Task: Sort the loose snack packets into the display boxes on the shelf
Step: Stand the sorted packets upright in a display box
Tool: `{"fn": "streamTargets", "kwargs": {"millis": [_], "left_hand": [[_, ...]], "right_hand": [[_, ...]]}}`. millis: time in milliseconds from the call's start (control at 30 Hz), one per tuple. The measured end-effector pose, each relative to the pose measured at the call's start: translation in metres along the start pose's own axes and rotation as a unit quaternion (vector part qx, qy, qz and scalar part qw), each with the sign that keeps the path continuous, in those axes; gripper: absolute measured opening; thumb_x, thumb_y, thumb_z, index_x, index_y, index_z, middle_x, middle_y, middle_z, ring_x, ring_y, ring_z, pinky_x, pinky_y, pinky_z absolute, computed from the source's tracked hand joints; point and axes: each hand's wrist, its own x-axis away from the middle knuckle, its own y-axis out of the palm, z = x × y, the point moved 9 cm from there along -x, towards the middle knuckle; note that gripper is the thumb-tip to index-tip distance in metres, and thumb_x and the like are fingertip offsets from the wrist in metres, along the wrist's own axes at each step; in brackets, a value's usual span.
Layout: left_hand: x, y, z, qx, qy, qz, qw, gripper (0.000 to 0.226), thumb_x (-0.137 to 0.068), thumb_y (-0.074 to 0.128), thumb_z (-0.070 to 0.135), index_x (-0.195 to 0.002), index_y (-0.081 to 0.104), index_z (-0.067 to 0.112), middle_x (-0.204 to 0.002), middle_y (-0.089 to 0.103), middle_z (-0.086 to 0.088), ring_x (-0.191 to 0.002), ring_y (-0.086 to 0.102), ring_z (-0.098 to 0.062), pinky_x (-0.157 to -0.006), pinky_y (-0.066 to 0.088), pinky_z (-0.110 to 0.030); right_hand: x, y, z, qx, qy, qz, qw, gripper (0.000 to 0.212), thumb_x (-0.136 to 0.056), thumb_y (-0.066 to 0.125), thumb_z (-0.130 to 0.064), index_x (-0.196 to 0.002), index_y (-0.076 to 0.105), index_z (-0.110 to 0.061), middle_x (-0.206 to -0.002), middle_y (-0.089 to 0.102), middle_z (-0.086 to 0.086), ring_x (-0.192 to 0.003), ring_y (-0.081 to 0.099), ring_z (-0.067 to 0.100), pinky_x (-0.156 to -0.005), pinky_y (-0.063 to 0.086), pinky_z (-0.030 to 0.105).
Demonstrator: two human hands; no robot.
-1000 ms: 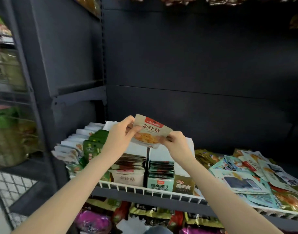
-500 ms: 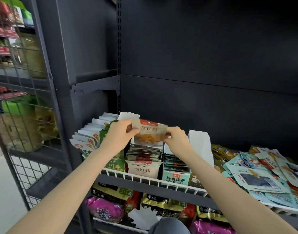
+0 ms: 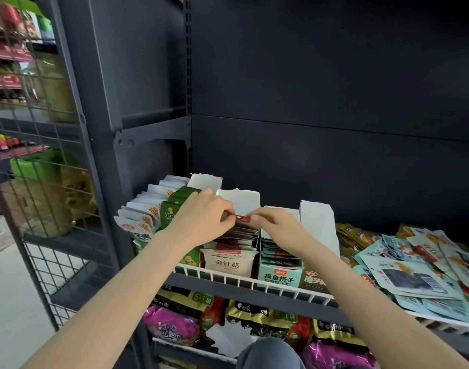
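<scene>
Hands meet over the beige box at the front of the shelf. The left hand pinches one end of a packet and the right hand pinches the other, fingers curled on its red top edge. The packet stands upright at the back of the row already filed in that box, with only its top showing (its face is hidden). Just right of it sits a teal box with darker packets. Left of the beige box stand green packets and white packets. Farther right on the shelf, loose packets lie in a heap.
</scene>
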Motion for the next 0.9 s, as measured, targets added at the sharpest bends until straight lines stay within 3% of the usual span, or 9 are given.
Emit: {"fn": "streamTargets", "kwargs": {"millis": [167,267,367,467,567,633,767,833,900], "left_hand": [[-0.007,-0.011,0.022,-0.047,-0.03,0.056,0.997,0.034,-0.09,0.041,0.052,-0.099,0.067,0.032,-0.106,0.063,0.014,-0.102,0.043,-0.012,-0.087,0.03,-0.032],[-0.017,-0.012,0.053,0.028,-0.018,0.072,0.997,0.028,-0.091,0.043,0.045,-0.098,0.066,0.028,-0.097,0.064,0.014,-0.098,0.048,-0.012,-0.083,0.035,-0.03],[-0.036,0.011,0.107,0.146,0.002,0.028,0.989,0.02,-0.093,0.046,0.031,-0.101,0.063,0.022,-0.096,0.064,0.009,-0.094,0.053,-0.013,-0.075,0.045,-0.028],[-0.057,0.042,0.166,0.242,0.001,-0.024,0.97,0.021,-0.094,0.048,0.022,-0.107,0.063,0.017,-0.102,0.064,0.002,-0.095,0.057,-0.015,-0.081,0.05,-0.033],[-0.075,0.08,0.22,0.333,-0.018,-0.106,0.937,0.024,-0.095,0.048,0.016,-0.114,0.06,0.011,-0.108,0.062,-0.004,-0.099,0.059,-0.018,-0.086,0.047,-0.029],[-0.083,0.106,0.25,0.331,-0.027,-0.163,0.929,0.021,-0.095,0.046,0.015,-0.112,0.058,0.01,-0.108,0.059,-0.008,-0.095,0.056,-0.02,-0.084,0.046,-0.032],[-0.086,0.154,0.281,0.273,-0.062,-0.27,0.921,0.025,-0.096,0.041,0.01,-0.113,0.052,-0.005,-0.105,0.057,-0.019,-0.076,0.047,-0.02,-0.051,0.033,-0.026],[-0.086,0.175,0.283,0.289,-0.103,-0.302,0.903,0.027,-0.095,0.042,0.007,-0.117,0.05,-0.007,-0.115,0.057,-0.021,-0.087,0.055,-0.026,-0.054,0.035,-0.027],[-0.088,0.188,0.275,0.333,-0.159,-0.295,0.881,0.029,-0.092,0.045,0.004,-0.118,0.051,-0.006,-0.12,0.057,-0.021,-0.105,0.058,-0.031,-0.069,0.045,-0.035]], "right_hand": [[0.024,-0.046,0.026,-0.05,0.023,0.092,0.994,0.022,-0.097,0.046,-0.024,-0.108,0.065,-0.025,-0.1,0.067,-0.013,-0.102,0.059,0.002,-0.092,0.044,0.024],[0.039,-0.07,0.049,-0.032,0.047,0.122,0.991,0.022,-0.097,0.047,-0.022,-0.107,0.066,-0.023,-0.1,0.067,-0.011,-0.1,0.06,0.005,-0.088,0.044,0.021],[0.063,-0.098,0.087,-0.005,0.095,0.167,0.981,0.021,-0.096,0.049,-0.02,-0.107,0.067,-0.02,-0.104,0.068,-0.007,-0.099,0.06,0.007,-0.082,0.043,0.019],[0.088,-0.121,0.132,0.035,0.158,0.178,0.971,0.024,-0.096,0.049,-0.017,-0.112,0.066,-0.017,-0.11,0.067,-0.004,-0.096,0.059,0.01,-0.075,0.04,0.02],[0.112,-0.134,0.182,0.065,0.233,0.141,0.96,0.033,-0.095,0.048,-0.016,-0.127,0.056,-0.015,-0.107,0.066,0.0,-0.075,0.055,0.008,-0.062,0.04,0.021],[0.128,-0.14,0.217,0.071,0.291,0.109,0.948,0.046,-0.094,0.052,-0.021,-0.138,0.043,-0.013,-0.115,0.063,0.005,-0.09,0.061,0.017,-0.07,0.044,0.026],[0.151,-0.137,0.268,0.081,0.358,0.032,0.93,0.088,-0.081,0.065,-0.047,-0.15,0.017,-0.021,-0.142,0.044,0.013,-0.127,0.045,0.028,-0.093,0.045,0.034],[0.155,-0.123,0.278,0.123,0.357,-0.034,0.925,0.1,-0.076,0.065,-0.059,-0.15,0.013,-0.018,-0.153,0.027,0.013,-0.141,0.023,0.03,-0.112,0.029,0.04],[0.155,-0.114,0.276,0.202,0.336,-0.069,0.917,0.097,-0.073,0.063,-0.065,-0.147,0.022,-0.018,-0.154,0.022,0.013,-0.143,0.013,0.032,-0.115,0.022,0.043]]}}
